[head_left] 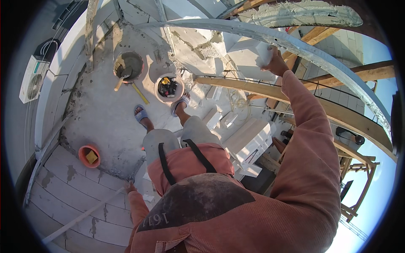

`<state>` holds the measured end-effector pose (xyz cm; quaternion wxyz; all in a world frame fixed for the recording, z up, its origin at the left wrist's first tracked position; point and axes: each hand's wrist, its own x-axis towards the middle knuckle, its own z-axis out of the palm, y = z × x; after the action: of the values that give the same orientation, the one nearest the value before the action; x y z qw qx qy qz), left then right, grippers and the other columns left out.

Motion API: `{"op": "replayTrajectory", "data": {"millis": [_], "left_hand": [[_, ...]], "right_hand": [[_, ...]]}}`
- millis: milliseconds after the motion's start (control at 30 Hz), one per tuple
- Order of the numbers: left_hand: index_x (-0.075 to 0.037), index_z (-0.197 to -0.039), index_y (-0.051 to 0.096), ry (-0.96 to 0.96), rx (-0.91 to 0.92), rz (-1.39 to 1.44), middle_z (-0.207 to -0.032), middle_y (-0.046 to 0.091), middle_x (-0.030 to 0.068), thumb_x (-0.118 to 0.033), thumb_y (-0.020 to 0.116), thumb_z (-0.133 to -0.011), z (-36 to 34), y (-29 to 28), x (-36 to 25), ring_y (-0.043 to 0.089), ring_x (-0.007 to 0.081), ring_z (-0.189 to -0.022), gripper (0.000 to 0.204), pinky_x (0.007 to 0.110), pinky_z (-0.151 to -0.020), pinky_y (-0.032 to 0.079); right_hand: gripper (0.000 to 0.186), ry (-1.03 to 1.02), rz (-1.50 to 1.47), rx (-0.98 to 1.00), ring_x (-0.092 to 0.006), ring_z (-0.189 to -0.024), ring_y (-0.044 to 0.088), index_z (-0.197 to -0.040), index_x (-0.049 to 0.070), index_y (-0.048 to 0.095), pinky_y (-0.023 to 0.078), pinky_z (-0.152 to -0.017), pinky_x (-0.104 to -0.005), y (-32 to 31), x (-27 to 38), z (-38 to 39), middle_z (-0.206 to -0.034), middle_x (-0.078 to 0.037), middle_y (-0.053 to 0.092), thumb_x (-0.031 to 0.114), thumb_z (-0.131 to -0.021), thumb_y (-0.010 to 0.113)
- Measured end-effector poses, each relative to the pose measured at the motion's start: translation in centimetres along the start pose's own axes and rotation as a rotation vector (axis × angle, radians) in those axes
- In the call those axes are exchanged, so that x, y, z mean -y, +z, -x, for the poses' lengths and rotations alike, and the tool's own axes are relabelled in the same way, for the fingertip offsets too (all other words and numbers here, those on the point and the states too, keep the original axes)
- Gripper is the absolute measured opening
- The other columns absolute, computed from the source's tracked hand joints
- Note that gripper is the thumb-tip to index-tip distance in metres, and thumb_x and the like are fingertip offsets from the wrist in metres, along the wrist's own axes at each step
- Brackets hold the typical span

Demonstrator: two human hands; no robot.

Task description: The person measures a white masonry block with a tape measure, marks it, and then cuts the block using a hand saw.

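Observation:
My right hand (276, 63) is raised at the upper right, its fingers closed on a small white block piece (264, 55). This piece is up against larger white blocks (244, 59) under a curved pale metal beam (253, 28). Low on the left, my left hand (130, 187) is beside the block wall (80, 189), at the upper end of a long pale bar (84, 214). Its fingers are too small to make out, so whether it grips the bar cannot be told.
A mortar bucket (139, 63) with a wooden-handled trowel (120, 82) stands ahead, beside a yellow ruler-like strip (140, 93). Near my feet is a bucket of tools (180, 93). An orange bucket (98, 161) holds a yellow sponge. White blocks (249, 141) and wooden beams (350, 122) lie rightward.

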<state>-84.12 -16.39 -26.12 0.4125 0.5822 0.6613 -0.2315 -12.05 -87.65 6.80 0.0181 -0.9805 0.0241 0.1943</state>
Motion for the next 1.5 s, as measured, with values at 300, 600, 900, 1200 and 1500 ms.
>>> {"op": "replayTrajectory", "data": {"millis": [300, 600, 900, 1200, 1500], "left_hand": [[-0.016, -0.161, 0.033, -0.044, 0.007, -0.015, -0.159, 0.043, 0.0091, -0.036, 0.071, -0.098, 1.0, 1.9, -0.1, 0.051, 0.03, -0.135, 0.076, 0.052, -0.096, 0.051], [-0.015, -0.16, 0.036, -0.155, -0.012, 0.203, -0.153, 0.049, 0.0125, -0.025, 0.072, -0.098, 1.7, 1.3, -1.0, 0.054, 0.0295, -0.131, 0.072, 0.047, -0.098, 0.05], [-0.001, -0.154, 0.044, 0.257, -0.056, -0.075, -0.145, 0.055, 0.0202, -0.042, 0.076, -0.091, -1.1, 3.4, 1.0, 0.057, 0.0334, -0.127, 0.081, 0.045, -0.099, 0.051], [0.0, -0.147, 0.053, 0.318, -0.098, -0.294, -0.149, 0.055, 0.0266, -0.05, 0.075, -0.087, -0.5, 6.1, -2.8, 0.052, 0.0434, -0.136, 0.081, 0.048, -0.117, 0.04], [-0.01, -0.157, 0.043, 0.767, 0.27, -1.85, -0.163, 0.037, 0.0172, -0.05, 0.065, -0.097, -4.7, 0.7, -13.5, 0.045, 0.0361, -0.144, 0.075, 0.05, -0.118, 0.038]], "right_hand": [[0.117, -0.032, 0.082, 0.036, -0.0487, -0.138, 0.047, -0.153, 0.004, 0.03, 0.044, -0.115, -0.0494, -0.3, -0.4, -0.1, -0.148, -0.029, 0.039, 0.031, -0.059, 0.095], [0.112, 0.02, 0.233, 0.05, -0.0449, -0.139, 0.044, -0.152, 0.001, 0.033, 0.037, -0.119, -0.0482, -1.4, 3.0, 0.8, -0.151, -0.026, 0.041, 0.034, -0.064, 0.094], [0.071, -0.024, 0.424, -0.28, -0.0434, -0.142, 0.043, -0.138, 0.013, 0.061, 0.026, -0.119, -0.058, -5.4, 8.2, 6.6, -0.153, -0.02, 0.05, 0.035, -0.074, 0.084], [0.083, -0.367, 0.41, -0.304, -0.0407, -0.141, 0.041, -0.146, 0.018, 0.051, 0.027, -0.118, -0.059, -5.6, 13.3, 14.1, -0.155, -0.018, 0.042, 0.028, -0.07, 0.084], [0.084, -0.403, 0.312, -0.263, -0.0403, -0.124, 0.048, -0.147, 0.026, 0.052, 0.036, -0.104, -0.0564, -3.4, 21.2, 24.0, -0.128, -0.02, 0.049, 0.035, -0.07, 0.083]]}}
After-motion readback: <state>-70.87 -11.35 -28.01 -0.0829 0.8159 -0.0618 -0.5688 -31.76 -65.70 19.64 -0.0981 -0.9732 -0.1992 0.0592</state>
